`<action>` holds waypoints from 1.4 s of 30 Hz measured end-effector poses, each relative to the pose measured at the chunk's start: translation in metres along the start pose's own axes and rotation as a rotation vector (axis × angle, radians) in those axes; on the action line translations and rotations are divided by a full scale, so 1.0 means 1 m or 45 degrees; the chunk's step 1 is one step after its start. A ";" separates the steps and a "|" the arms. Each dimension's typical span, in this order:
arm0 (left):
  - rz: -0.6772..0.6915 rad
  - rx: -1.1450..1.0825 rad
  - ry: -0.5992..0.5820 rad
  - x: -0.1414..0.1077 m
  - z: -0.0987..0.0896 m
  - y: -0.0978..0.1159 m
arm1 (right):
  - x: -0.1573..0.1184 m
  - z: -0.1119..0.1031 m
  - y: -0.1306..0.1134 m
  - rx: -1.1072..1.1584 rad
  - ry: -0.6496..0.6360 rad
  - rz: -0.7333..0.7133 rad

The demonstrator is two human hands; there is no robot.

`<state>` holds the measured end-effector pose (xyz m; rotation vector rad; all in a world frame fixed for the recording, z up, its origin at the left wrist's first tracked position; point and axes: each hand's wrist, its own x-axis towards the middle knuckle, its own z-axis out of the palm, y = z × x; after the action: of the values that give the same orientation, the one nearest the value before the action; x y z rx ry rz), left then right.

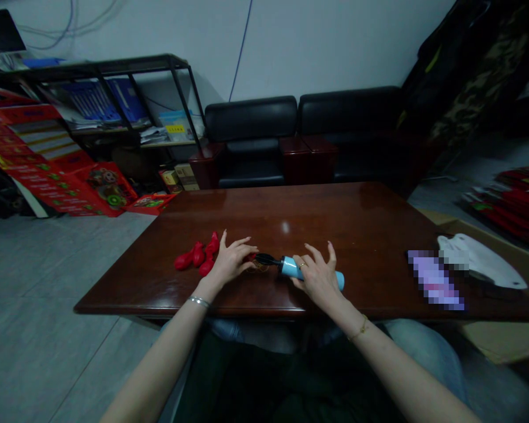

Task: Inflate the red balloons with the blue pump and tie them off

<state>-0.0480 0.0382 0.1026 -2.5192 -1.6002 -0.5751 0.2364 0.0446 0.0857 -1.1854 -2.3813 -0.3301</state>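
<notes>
A light-blue balloon pump [291,268] with a black nozzle lies over the front of the brown table, its nozzle pointing left. My right hand [320,276] is closed around the pump's barrel, with some fingers raised. At the nozzle tip, my left hand [231,258] pinches a small red piece, which looks like an uninflated balloon [250,257] mostly hidden by the fingers. Thin tan loops [261,268], perhaps string or rubber bands, lie under the nozzle. Several small, partly inflated red balloons [185,261] rest to the left of my left hand.
On the table's right side are a blurred-out purple item [436,282] and a white flat object [485,261]. Beyond the table [291,205] stand black sofas [251,120]. Red boxes [92,185] and a shelf [127,64] of blue folders are at the left.
</notes>
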 end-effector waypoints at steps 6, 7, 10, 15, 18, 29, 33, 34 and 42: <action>-0.041 0.032 -0.045 0.001 -0.005 0.000 | 0.000 0.001 -0.001 -0.013 -0.012 -0.024; -0.020 0.038 -0.044 0.001 -0.005 0.001 | 0.000 0.001 -0.001 -0.017 -0.018 -0.031; 0.054 0.048 -0.031 0.004 -0.006 0.006 | 0.000 0.001 -0.003 -0.023 -0.014 -0.043; 0.072 0.054 -0.028 0.003 -0.004 0.010 | 0.002 0.000 -0.003 -0.020 -0.001 -0.058; 0.042 0.050 -0.041 0.001 -0.003 0.006 | 0.001 0.001 -0.002 -0.017 -0.004 -0.060; 0.064 0.207 0.104 0.008 0.005 0.013 | 0.002 0.006 -0.004 -0.033 0.053 -0.030; 0.106 0.208 0.190 0.010 0.010 0.010 | 0.002 0.008 -0.003 -0.018 0.077 -0.012; 0.118 0.209 0.203 0.010 0.011 0.008 | 0.002 0.008 -0.003 -0.014 0.082 -0.011; 0.177 0.259 0.222 0.005 0.015 -0.005 | -0.002 0.009 0.001 -0.019 0.073 -0.044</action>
<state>-0.0463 0.0487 0.0895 -2.3370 -1.3392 -0.5666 0.2359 0.0476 0.0763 -1.1277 -2.3560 -0.3881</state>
